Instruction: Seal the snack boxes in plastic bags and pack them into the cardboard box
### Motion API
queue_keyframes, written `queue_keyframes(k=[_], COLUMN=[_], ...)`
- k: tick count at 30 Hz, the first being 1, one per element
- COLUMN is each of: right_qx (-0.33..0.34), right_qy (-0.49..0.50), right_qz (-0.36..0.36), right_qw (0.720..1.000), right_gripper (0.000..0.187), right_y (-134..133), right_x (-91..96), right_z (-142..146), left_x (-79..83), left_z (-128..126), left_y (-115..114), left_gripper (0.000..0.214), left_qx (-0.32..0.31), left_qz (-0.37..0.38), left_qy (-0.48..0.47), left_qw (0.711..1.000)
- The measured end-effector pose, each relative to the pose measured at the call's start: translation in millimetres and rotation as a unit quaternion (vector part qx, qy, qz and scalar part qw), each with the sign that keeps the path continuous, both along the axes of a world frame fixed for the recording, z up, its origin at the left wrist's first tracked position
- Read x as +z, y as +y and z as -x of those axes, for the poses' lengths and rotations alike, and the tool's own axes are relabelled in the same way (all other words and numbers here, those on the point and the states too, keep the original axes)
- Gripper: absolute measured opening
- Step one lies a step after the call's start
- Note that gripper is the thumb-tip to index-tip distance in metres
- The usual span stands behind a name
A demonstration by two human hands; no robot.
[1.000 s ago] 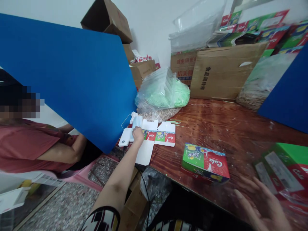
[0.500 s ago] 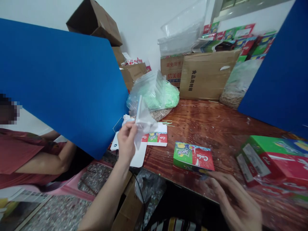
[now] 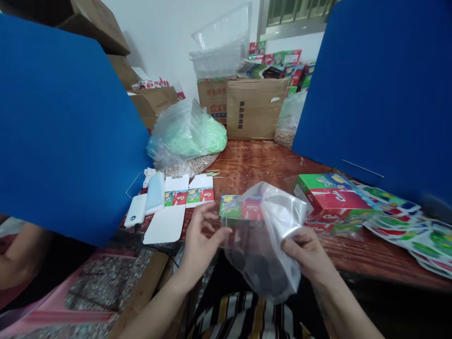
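A see-through plastic bag hangs spread in front of me at the table's edge. My right hand pinches its right side between thumb and fingers. On the other side, my left hand has thumb and fingers apart, the thumb close to the bag's left edge; whether it touches the film I cannot tell. Behind the bag, partly covered by it, lies a small Sprite and Cola box. A larger Sprite and Cola pack, stacked in plastic wrap, is to the right of my right hand.
Flat printed cartons and a white phone-like device lie at left. Stacked plastic bags rest on green shredded filler. Blue partitions stand on both sides. Printed cutouts spread at right; a cardboard box stands behind.
The plastic bag went from my left hand to my right and is now spread out. Both hands came together in front of my body. The view swung right.
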State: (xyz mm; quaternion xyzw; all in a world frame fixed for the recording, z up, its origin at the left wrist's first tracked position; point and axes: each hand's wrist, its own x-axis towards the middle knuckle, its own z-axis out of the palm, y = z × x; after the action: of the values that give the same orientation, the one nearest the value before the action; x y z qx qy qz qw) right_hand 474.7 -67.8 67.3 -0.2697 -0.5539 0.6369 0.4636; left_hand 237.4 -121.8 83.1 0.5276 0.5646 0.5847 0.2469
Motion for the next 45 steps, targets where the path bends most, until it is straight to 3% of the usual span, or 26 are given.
queue_keyframes(k=[1,3,5,7,10,11,13,15,16,17,18,20,21,22,23,25,27,28,31,33,35,38,40,42,43,45], right_qx=[0.005,0.01,0.017,0.037,0.071,0.053,-0.071,-0.209,-0.229,-0.193,-0.099,0.159,0.244,0.271,0.236,0.025,-0.162,-0.201,-0.19,-0.18,-0.173,-0.099,0.019,0.116,0.123,0.069], right_qy=[-0.009,-0.022,-0.027,-0.037,-0.077,-0.096,-0.139,-0.18,-0.204,-0.225,-0.246,-0.256,-0.247,-0.228,-0.211,-0.181,-0.173,-0.182,-0.219,-0.241,-0.268,-0.294,-0.285,-0.261,-0.247,-0.224], right_qz=[-0.027,-0.059,-0.072,-0.094,-0.155,-0.169,-0.19,-0.226,-0.249,-0.275,-0.298,-0.311,-0.304,-0.297,-0.293,-0.3,-0.354,-0.398,-0.513,-0.53,-0.484,-0.304,-0.189,-0.127,-0.118,-0.122], right_qw=[1.0,0.998,0.997,0.994,0.982,0.98,0.969,0.934,0.919,0.914,0.917,0.901,0.887,0.887,0.902,0.936,0.905,0.877,0.808,0.792,0.815,0.901,0.94,0.95,0.954,0.965], right_gripper=[0.029,0.028,0.031,0.036,0.039,0.037,0.027,0.016,0.013,0.011,0.011,0.017,0.022,0.027,0.029,0.023,0.007,0.01,0.021,0.027,0.041,0.063,0.058,0.046,0.042,0.04], right_y=[-3,-8,-12,-12,-4,0,4,-3,-10,-18,-28,-42,-44,-43,-38,-20,0,9,27,35,43,55,58,57,55,50], right_x=[2.2,9.2,17.4,23.7,28.3,29.5,34.4,44.8,52.0,60.1,68.2,81.9,86.3,88.8,89.4,86.6,82.4,80.9,79.6,79.1,76.8,70.7,66.8,64.3,63.4,62.3], right_z=[-9,-22,-30,-36,-49,-56,-68,-77,-78,-78,-76,-67,-61,-55,-48,-35,-21,-15,2,9,12,10,7,5,5,4], left_x=[3.9,12.5,20.7,26.4,28.5,28.0,26.7,27.2,28.5,30.5,32.9,37.9,40.2,42.0,43.5,45.4,46.3,46.4,45.0,43.3,42.3,44.1,47.0,49.7,50.4,50.0], left_z=[1,0,-5,-12,-21,-23,-23,-20,-18,-17,-15,-15,-15,-16,-18,-23,-27,-29,-30,-27,-24,-19,-18,-18,-19,-18], left_y=[7,17,22,23,25,28,37,51,58,65,71,79,80,81,80,76,72,71,70,72,73,71,69,66,65,62], left_gripper=[0.06,0.072,0.079,0.084,0.068,0.057,0.041,0.036,0.034,0.032,0.031,0.03,0.029,0.027,0.025,0.022,0.017,0.015,0.014,0.017,0.017,0.017,0.017,0.016,0.014,0.03], left_qx=[-0.014,-0.1,-0.197,-0.254,-0.3,-0.309,-0.3,-0.255,-0.228,-0.21,-0.204,-0.233,-0.264,-0.297,-0.33,-0.381,-0.411,-0.423,-0.442,-0.45,-0.461,-0.486,-0.492,-0.483,-0.473,-0.453], left_qz=[0.043,0.1,0.145,0.185,0.261,0.28,0.27,0.192,0.14,0.094,0.06,0.024,0.016,0.01,0.003,-0.005,0.005,0.014,0.03,0.045,0.064,0.071,0.071,0.077,0.082,0.095], left_qy=[-0.05,-0.139,-0.211,-0.264,-0.275,-0.265,-0.239,-0.217,-0.211,-0.21,-0.218,-0.252,-0.27,-0.285,-0.295,-0.307,-0.315,-0.318,-0.324,-0.324,-0.325,-0.321,-0.306,-0.299,-0.305,-0.334], left_qw=[0.998,0.98,0.946,0.912,0.876,0.87,0.883,0.922,0.94,0.95,0.953,0.939,0.926,0.911,0.897,0.872,0.855,0.848,0.836,0.831,0.823,0.81,0.812,0.819,0.822,0.821])
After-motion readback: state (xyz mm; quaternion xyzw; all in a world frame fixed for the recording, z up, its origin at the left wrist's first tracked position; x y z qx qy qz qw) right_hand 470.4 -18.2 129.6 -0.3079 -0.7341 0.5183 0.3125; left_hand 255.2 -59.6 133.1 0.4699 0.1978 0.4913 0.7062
